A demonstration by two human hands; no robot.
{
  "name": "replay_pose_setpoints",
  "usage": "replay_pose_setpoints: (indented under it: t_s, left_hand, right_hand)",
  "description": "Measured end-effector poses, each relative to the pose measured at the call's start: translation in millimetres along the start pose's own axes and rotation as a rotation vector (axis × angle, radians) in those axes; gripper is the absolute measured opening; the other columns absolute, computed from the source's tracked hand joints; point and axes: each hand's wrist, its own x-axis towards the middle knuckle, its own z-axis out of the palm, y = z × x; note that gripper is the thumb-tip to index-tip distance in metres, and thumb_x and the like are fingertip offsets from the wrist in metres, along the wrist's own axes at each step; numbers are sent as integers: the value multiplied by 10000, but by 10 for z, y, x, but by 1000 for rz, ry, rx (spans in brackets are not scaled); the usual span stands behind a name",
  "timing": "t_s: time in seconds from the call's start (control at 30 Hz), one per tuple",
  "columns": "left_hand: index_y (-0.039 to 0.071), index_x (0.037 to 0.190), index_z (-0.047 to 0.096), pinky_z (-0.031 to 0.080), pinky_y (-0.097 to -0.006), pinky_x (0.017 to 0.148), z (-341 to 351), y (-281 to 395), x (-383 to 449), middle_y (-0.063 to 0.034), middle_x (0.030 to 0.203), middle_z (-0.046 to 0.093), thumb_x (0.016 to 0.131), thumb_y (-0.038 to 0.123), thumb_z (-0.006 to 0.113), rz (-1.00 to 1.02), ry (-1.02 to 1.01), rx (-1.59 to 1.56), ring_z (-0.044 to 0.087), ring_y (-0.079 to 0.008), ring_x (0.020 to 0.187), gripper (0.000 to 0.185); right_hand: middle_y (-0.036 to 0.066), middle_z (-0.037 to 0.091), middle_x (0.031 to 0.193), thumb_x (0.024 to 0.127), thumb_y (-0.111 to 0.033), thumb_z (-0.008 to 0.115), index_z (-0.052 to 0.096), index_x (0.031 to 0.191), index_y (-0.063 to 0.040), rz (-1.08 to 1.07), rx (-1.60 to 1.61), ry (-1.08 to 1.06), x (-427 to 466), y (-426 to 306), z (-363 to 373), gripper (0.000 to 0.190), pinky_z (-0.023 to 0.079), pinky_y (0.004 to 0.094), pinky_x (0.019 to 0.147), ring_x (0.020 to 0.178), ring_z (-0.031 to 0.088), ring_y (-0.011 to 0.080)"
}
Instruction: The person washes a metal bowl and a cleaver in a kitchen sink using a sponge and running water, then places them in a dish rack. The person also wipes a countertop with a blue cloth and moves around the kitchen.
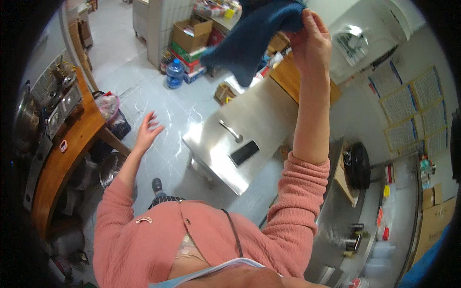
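Note:
My right hand is raised high at the top right, its fingers pinching the corner of a dark blue cloth that hangs down to the left. My left hand hovers over the tiled floor at the left, fingers apart and holding nothing. Between my arms stands a stainless steel table. On its top lie a black smartphone and a metal handle-like object. The cloth's upper part runs out of view at the top edge.
A curved-looking wooden counter with pans is at the left. A blue water bottle stands on the floor near an open cardboard box on stacked boxes. At the right are steel shelving, a black pan and papers on the wall.

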Motion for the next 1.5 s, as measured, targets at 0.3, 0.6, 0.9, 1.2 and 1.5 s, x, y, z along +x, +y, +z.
replay_pose_setpoints:
  t_s: [0.3, 0.6, 0.9, 1.2, 1.5]
  left_hand:
    - [128, 1236, 201, 392, -262, 737, -185, 1073, 1181, -109, 1126, 350, 713, 118, 557, -33, -256, -384, 472, -130, 854, 633]
    - [14, 876, 499, 350, -153, 611, -661, 480, 1698, 27, 729, 499, 741, 97, 526, 48, -211, -191, 443, -22, 671, 160]
    - [-31, 928, 464, 357, -204, 645, -953, 218, 2451, -6, 767, 474, 762, 142, 468, -36, -181, 179, 424, -74, 722, 240]
    - [23, 826, 508, 378, -260, 545, -942, 382, 3501, -90, 625, 501, 748, 170, 470, 88, -456, 458, 465, -140, 567, 171]
    - [41, 852, 535, 400, -296, 551, -494, 651, 4608, -108, 712, 548, 730, 87, 504, 420, -831, 395, 521, -246, 628, 134]
  right_hand:
    - [8, 522, 674, 760, -203, 526, 562, 805, -3, 256, -769, -273, 224, 1368, 856, 208, 380, 191, 550, 618, 459, 70]
    - [23, 528, 686, 776, -243, 496, 554, 852, -7, 559, -436, -307, -231, 2456, 500, 255, 393, 193, 554, 617, 482, 78]
    - [107, 530, 878, 658, -123, 501, 519, 865, -88, 1224, -1976, -333, -2363, 3401, -956, 211, 393, 365, 724, 875, 490, 239]
    - [153, 519, 721, 693, -105, 448, 482, 736, -24, 1039, -1610, -75, -2063, 3366, -1277, 98, 421, 386, 592, 680, 529, 308]
    - [-32, 365, 567, 626, -26, 602, 455, 1087, -108, 621, -562, 105, 226, 4472, -326, 490, 354, 184, 460, 507, 360, 37]
